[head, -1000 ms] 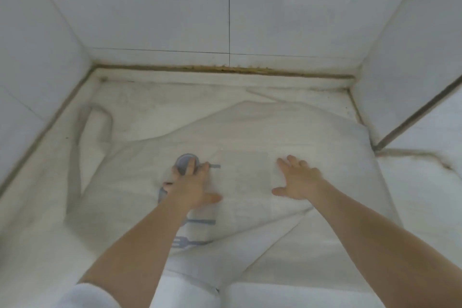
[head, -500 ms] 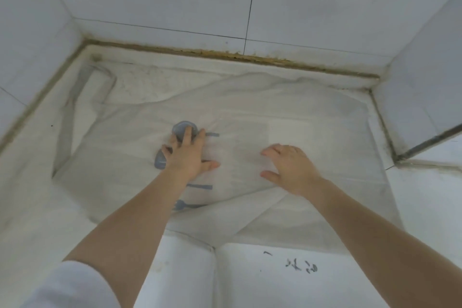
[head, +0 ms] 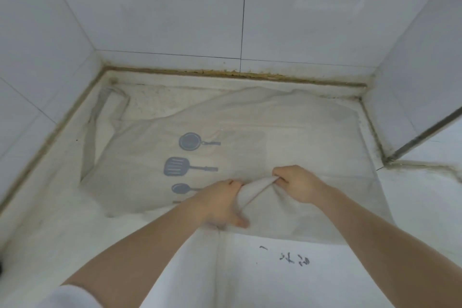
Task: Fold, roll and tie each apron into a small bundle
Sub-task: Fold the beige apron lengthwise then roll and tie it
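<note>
Apron (head: 250, 127), pale cloth, lies spread on the white bench (head: 62, 220) inside a tiled alcove, unrolled and untied. Its far edge reaches close to the stained seam (head: 225, 74) where the bench meets the back wall (head: 175, 7). A strap (head: 100, 117) trails along the apron's left side toward the far left corner. Printed on the cloth in grey-blue, in a column: a frying pan (head: 191, 142), a slotted spatula (head: 176, 166) and a spoon (head: 180, 188); a fourth print below is mostly hidden by the left forearm.

Left hand (head: 220, 205) sits on the near part of the apron, fingers curled into the cloth, thumb out toward the near edge. Right hand (head: 297, 182) is just beside it, fingers bent and pinching the same raised fold. A ridge of gathered cloth stands up between the two hands; the rest of the apron lies flat with shallow creases.

Near edge of the apron ends just behind the hands. Dark scribbled marks (head: 295, 257) show on the bare bench in front of it, to the right. A white sleeve (head: 70, 295) is visible at the lower left corner. A dark metal strip (head: 425, 132) runs along the right wall's lower edge.
</note>
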The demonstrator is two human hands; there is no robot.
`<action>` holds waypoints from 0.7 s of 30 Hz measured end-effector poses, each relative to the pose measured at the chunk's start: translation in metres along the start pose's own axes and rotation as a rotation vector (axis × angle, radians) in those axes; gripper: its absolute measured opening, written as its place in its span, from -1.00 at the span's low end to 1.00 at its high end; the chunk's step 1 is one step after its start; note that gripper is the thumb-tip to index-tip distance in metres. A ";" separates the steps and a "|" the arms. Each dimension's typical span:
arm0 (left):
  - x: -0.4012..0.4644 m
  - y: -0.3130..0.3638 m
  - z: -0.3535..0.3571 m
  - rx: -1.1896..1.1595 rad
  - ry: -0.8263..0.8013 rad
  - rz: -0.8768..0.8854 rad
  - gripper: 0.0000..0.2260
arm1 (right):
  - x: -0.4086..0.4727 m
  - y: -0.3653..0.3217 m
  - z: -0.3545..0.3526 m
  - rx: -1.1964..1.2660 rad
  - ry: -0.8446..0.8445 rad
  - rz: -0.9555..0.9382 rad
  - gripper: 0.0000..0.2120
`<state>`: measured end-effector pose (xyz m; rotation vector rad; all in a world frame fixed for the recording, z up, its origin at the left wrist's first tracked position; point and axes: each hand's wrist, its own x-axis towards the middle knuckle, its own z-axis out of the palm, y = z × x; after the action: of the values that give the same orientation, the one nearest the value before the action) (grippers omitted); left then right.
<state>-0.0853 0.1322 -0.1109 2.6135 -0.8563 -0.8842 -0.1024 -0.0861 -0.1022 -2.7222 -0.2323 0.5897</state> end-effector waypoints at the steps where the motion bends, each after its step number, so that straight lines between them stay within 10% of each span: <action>1: 0.000 0.000 -0.001 0.032 0.009 -0.008 -0.32 | -0.004 0.001 -0.008 0.040 0.025 0.012 -0.85; 10: -0.017 -0.019 -0.031 -0.030 0.035 -0.062 -0.32 | -0.021 0.004 -0.030 -0.130 0.123 0.337 -0.75; 14: -0.024 -0.050 -0.026 -0.008 0.044 -0.137 -0.65 | -0.009 -0.032 -0.009 -0.322 0.202 0.253 -0.72; 21: -0.041 -0.063 -0.011 0.019 -0.147 -0.064 -0.47 | 0.009 -0.110 0.033 -0.044 -0.238 0.195 -0.55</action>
<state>-0.0768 0.2075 -0.1083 2.6311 -0.8242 -1.1025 -0.1178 0.0280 -0.0933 -2.7328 -0.0376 0.9765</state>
